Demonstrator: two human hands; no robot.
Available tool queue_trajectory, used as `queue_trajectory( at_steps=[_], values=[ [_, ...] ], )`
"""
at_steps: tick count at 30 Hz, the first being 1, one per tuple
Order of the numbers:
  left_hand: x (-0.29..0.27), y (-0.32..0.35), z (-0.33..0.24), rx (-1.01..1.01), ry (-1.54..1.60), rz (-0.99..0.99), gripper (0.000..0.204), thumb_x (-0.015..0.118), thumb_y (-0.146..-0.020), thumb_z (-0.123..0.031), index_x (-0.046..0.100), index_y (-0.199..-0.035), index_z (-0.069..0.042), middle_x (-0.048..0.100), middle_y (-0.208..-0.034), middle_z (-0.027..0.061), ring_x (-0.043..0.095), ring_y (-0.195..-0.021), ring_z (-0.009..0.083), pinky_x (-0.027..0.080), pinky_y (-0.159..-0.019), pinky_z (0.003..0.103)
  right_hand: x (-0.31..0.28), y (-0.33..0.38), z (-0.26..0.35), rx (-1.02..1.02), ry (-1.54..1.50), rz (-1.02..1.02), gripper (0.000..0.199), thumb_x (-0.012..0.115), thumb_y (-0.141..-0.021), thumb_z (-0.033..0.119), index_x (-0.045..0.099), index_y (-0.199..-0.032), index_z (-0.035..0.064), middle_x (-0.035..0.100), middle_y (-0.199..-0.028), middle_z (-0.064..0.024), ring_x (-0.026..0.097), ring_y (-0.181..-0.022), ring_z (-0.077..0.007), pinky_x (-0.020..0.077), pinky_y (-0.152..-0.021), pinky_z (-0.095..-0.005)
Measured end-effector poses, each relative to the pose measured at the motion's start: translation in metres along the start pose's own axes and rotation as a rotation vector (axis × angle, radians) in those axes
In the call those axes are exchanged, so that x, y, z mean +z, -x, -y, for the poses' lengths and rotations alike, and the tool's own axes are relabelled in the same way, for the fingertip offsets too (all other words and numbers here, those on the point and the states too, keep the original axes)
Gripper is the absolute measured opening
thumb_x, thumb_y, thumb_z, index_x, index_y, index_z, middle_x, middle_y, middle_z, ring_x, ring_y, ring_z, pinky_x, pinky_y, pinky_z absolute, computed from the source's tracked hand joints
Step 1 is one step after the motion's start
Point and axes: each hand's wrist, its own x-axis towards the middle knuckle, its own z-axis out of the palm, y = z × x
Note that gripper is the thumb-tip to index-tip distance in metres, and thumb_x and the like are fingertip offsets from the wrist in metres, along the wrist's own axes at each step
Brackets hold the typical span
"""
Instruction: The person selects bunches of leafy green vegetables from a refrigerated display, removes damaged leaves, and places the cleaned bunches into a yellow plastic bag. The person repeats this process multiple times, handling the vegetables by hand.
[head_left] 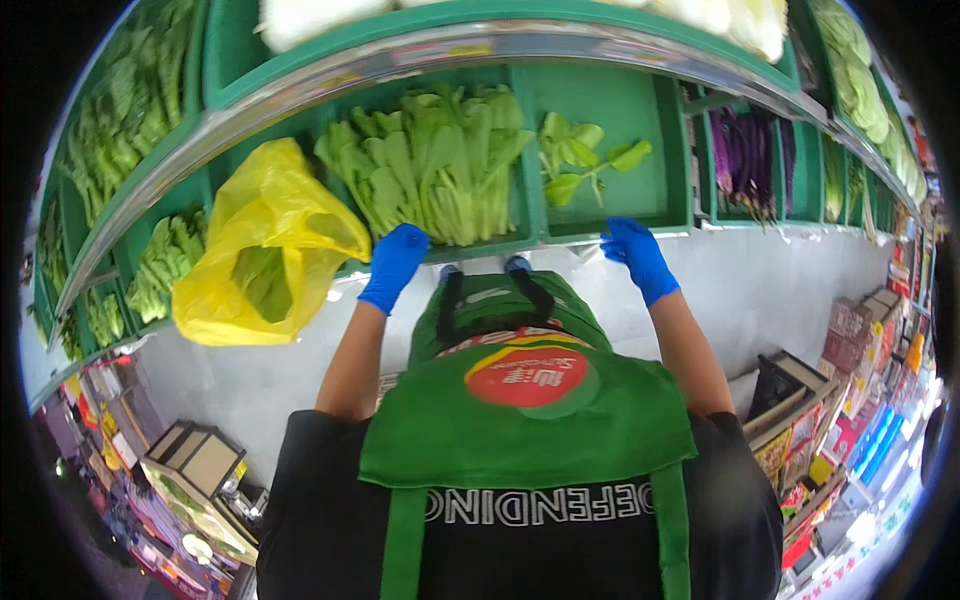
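My left hand, in a blue glove, lies on the front rim of a green crate full of leafy greens. Just left of it a yellow plastic bag with some greens inside hangs at the shelf edge; I cannot tell whether the hand touches it. My right hand, also gloved in blue, rests with its fingers spread on the front rim of the neighbouring green crate, which holds only a few loose green leaves. Neither hand holds anything.
Green shelves run left and right with more leafy greens, purple aubergines and pale cabbages above. A white panel lies below the shelf. Boxes and packaged goods stand at the lower right, stacked crates at the lower left.
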Motion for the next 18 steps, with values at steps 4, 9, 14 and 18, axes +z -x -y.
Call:
queue_trajectory(
  at_steps=[4,9,14,18],
  values=[
    [0.007,0.010,-0.039,0.058,0.101,0.008,0.015,0.059,-0.082,-0.019,0.061,-0.090,-0.006,0.063,-0.081,0.0157,0.062,-0.077,0.0340,0.048,-0.066,0.038,-0.057,-0.057,0.023,-0.037,-0.109,-0.031,0.038,0.060,-0.084,0.027,0.052,-0.118,0.0103,0.059,-0.107,-0.0123,0.061,-0.088,-0.0244,0.0497,-0.077,-0.0354],
    [0.026,0.051,-0.048,0.086,0.019,-0.001,0.020,0.061,-0.082,-0.018,0.061,-0.097,-0.005,0.064,-0.085,0.0152,0.064,-0.074,0.0286,0.049,-0.065,0.035,-0.054,-0.122,0.075,0.111,0.093,-0.250,0.084,0.070,-0.068,0.051,0.035,-0.133,0.0109,0.040,-0.131,-0.0143,0.041,-0.116,-0.0352,0.0391,-0.089,-0.0515],
    [0.036,0.107,-0.059,-0.103,0.030,0.042,0.023,0.061,-0.081,-0.015,0.061,-0.101,-0.006,0.065,-0.088,0.0148,0.064,-0.072,0.0257,0.050,-0.064,0.033,0.024,-0.189,0.063,-0.005,0.507,-0.419,0.093,0.070,-0.067,0.052,0.024,-0.140,0.0165,0.019,-0.142,-0.0191,0.022,-0.126,-0.0453,0.0291,-0.093,-0.0606],
    [0.047,0.135,-0.080,-0.369,0.110,0.050,0.024,0.062,-0.080,-0.014,0.060,-0.103,-0.005,0.065,-0.087,0.0127,0.064,-0.072,0.0240,0.050,-0.066,0.033,0.117,-0.151,0.053,-0.073,0.907,-0.427,0.095,0.070,-0.067,0.052,0.021,-0.143,0.0219,0.009,-0.147,-0.0225,0.011,-0.130,-0.0526,0.0209,-0.095,-0.0680]
  ],
)
